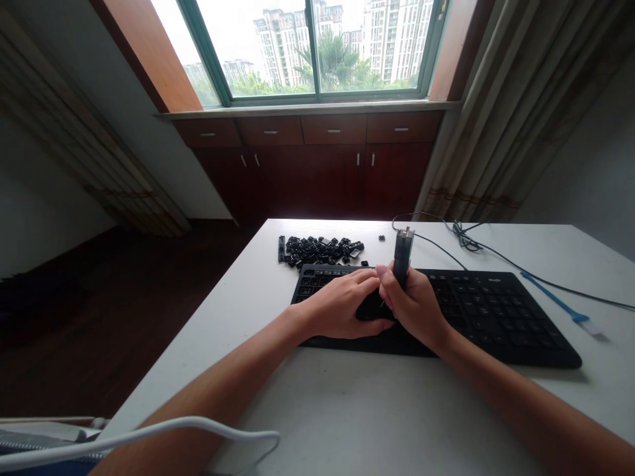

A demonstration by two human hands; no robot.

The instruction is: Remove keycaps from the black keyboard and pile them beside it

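Observation:
A black keyboard [496, 330] lies across the white table, with its keycaps off over part of the left side. My right hand [414, 304] is closed around an upright black keycap puller [403, 254], above the middle of the keyboard. Metal prongs show at the puller's top end, and a thin wire shows below my fingers. My left hand [347, 304] lies palm down on the keyboard, thumb apart from the fingers, holding nothing that I can see. It hides part of the keys. Behind the keyboard sits a heap of loose black keycaps [320, 250].
One stray keycap [381, 237] lies apart from the heap. A bundled black cable [466, 238] crosses the table's back right. Beside the keyboard is a blue brush [555, 297] with pale bristles. A white cable [198, 422] hangs across the lower left.

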